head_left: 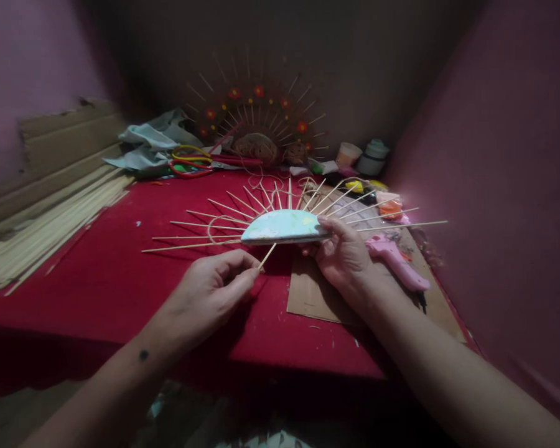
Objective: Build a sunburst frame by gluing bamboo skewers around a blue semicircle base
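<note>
A pale blue half-round piece point(284, 225) is held level above the table, with several thin wooden sticks fanning out from its curved edge. My right hand point(343, 252) grips its right end, the thumb on top and the fingers beneath. Between thumb and fingers, my left hand point(224, 283) pinches a single wooden stick point(267, 255). That stick slants up to the straight near edge of the half-round piece; whether it touches or passes under, I cannot tell. A loop of twine point(211, 229) lies across the sticks on the left.
A pink glue gun point(399, 264) lies on cardboard point(315, 292) at right. Long wooden sticks point(60, 227) are piled at left. Scissors point(191, 163), cloth point(156, 140), twine balls point(256, 148) and a lidded jar point(373, 157) line the back. A flowered stick fan point(259, 92) stands behind.
</note>
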The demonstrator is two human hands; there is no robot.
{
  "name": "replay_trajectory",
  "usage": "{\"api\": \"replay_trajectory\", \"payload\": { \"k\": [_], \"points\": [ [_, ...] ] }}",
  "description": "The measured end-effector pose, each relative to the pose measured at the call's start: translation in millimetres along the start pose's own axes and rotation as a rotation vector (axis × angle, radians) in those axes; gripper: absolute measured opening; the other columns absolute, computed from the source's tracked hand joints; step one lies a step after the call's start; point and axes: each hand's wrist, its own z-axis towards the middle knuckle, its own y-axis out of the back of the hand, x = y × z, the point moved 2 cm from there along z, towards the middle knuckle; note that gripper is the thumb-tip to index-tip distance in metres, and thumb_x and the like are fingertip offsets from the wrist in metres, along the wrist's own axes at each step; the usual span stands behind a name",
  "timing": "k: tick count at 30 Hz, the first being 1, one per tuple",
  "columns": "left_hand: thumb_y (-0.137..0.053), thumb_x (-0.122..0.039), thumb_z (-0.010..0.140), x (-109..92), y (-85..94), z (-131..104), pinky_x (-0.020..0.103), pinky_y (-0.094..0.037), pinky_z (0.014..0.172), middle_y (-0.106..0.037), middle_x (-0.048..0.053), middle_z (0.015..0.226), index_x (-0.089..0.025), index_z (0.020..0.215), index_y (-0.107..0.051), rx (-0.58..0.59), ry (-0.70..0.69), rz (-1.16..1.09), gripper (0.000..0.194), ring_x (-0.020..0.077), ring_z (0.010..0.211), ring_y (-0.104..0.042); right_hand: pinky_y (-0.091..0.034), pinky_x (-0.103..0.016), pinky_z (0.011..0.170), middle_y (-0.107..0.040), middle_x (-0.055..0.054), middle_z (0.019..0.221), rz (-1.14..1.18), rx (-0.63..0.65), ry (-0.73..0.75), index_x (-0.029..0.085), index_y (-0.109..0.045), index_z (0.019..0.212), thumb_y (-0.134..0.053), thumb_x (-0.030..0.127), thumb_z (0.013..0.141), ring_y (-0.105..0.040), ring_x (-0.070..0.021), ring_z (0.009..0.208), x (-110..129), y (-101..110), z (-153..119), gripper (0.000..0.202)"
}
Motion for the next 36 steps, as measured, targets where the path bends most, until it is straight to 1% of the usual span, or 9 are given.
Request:
{"api": "replay_trajectory", "payload": {
  "k": [3, 7, 10, 15, 19, 24, 28, 32, 36],
  "points": [
    [-0.051, -0.032, 0.084, -1, -4.2, 2, 0.017, -0.026, 0.038, -0.042, -0.007, 0.047, -0.017, 0.079, -0.059, -0.021, -0.045, 0.033, 0.018, 0.0055, 0.038, -0.032, -0.046, -0.027, 0.052, -0.064, -0.004, 0.077, 0.005, -0.037, 0.025, 0.015, -0.065, 0.078, -0.073, 0.023, 0.061, -0.055, -0.0150, 0.067, -3, 0, -1, 0.021],
    [-0.049, -0.032, 0.085, -5, -9.5, 6, 0.017, -0.032, 0.043, -0.051, -0.004, 0.055, -0.016, 0.080, -0.060, -0.027, -0.113, 0.128, 0.021, 0.0073, 0.046, -0.042, -0.054, -0.032, 0.066, -0.067, -0.006, 0.089, 0.061, -0.030, 0.012, 0.015, -0.064, 0.076, -0.076, 0.015, 0.058, -0.059, -0.0189, 0.082, -6, -2, -1, 0.021],
    [-0.048, -0.032, 0.086, -9, -12.6, 8, 0.017, -0.036, 0.048, -0.057, -0.001, 0.062, -0.015, 0.080, -0.061, -0.015, -0.154, 0.219, 0.022, 0.0092, 0.054, -0.049, -0.055, -0.034, 0.068, -0.068, -0.005, 0.088, 0.077, -0.022, 0.000, 0.016, -0.063, 0.072, -0.074, 0.011, 0.058, -0.060, -0.0189, 0.080, -7, -4, -1, 0.018],
    [-0.045, -0.029, 0.087, -13, -18.3, 10, 0.018, -0.036, 0.048, -0.060, 0.000, 0.064, -0.015, 0.080, -0.061, -0.005, -0.180, 0.281, 0.022, 0.0095, 0.054, -0.050, -0.056, -0.035, 0.069, -0.067, -0.003, 0.083, 0.063, -0.022, -0.006, 0.016, -0.063, 0.072, -0.070, 0.010, 0.060, -0.061, -0.0180, 0.076, -7, -5, -1, 0.016],
    [-0.046, -0.030, 0.086, -12, -19.6, 11, 0.017, -0.034, 0.045, -0.059, -0.001, 0.062, -0.015, 0.080, -0.061, -0.021, -0.168, 0.256, 0.022, 0.0089, 0.051, -0.048, -0.056, -0.037, 0.070, -0.066, -0.003, 0.081, 0.052, -0.007, -0.003, 0.016, -0.062, 0.074, -0.071, 0.012, 0.060, -0.060, -0.0171, 0.074, -7, -4, -3, 0.017],
    [-0.048, -0.030, 0.085, -10, -19.6, 14, 0.017, -0.035, 0.044, -0.057, -0.002, 0.059, -0.015, 0.077, -0.060, -0.006, -0.152, 0.224, 0.020, 0.0085, 0.050, -0.048, -0.056, -0.038, 0.069, -0.064, -0.003, 0.079, 0.055, -0.016, -0.013, 0.016, -0.061, 0.071, -0.071, 0.011, 0.059, -0.059, -0.0164, 0.071, -7, -3, -4, 0.017],
    [-0.049, -0.032, 0.085, -8, -21.5, 15, 0.017, -0.032, 0.037, -0.050, -0.005, 0.048, -0.017, 0.076, -0.057, 0.027, -0.086, 0.133, 0.019, 0.0075, 0.037, -0.044, -0.056, -0.038, 0.068, -0.061, -0.001, 0.073, 0.066, 0.024, 0.003, 0.016, -0.061, 0.071, -0.070, 0.010, 0.059, -0.058, -0.0160, 0.069, -10, -3, -3, 0.015],
    [-0.048, -0.033, 0.086, -5, -22.6, 15, 0.017, -0.031, 0.033, -0.046, -0.007, 0.042, -0.018, 0.078, -0.055, 0.051, -0.023, 0.052, 0.019, 0.0084, 0.032, -0.043, -0.056, -0.039, 0.070, -0.062, -0.001, 0.072, 0.063, 0.010, 0.019, 0.017, -0.060, 0.070, -0.069, 0.010, 0.058, -0.058, -0.0166, 0.070, -11, -2, -3, 0.016],
    [-0.048, -0.035, 0.086, -4, -22.3, 11, 0.017, -0.030, 0.034, -0.045, -0.007, 0.041, -0.018, 0.080, -0.056, 0.074, -0.013, 0.032, 0.020, 0.0084, 0.033, -0.043, -0.057, -0.040, 0.069, -0.066, -0.003, 0.077, 0.063, -0.001, 0.018, 0.017, -0.060, 0.072, -0.069, 0.009, 0.056, -0.060, -0.0180, 0.072, -10, -3, -5, 0.020]
  ]
}}
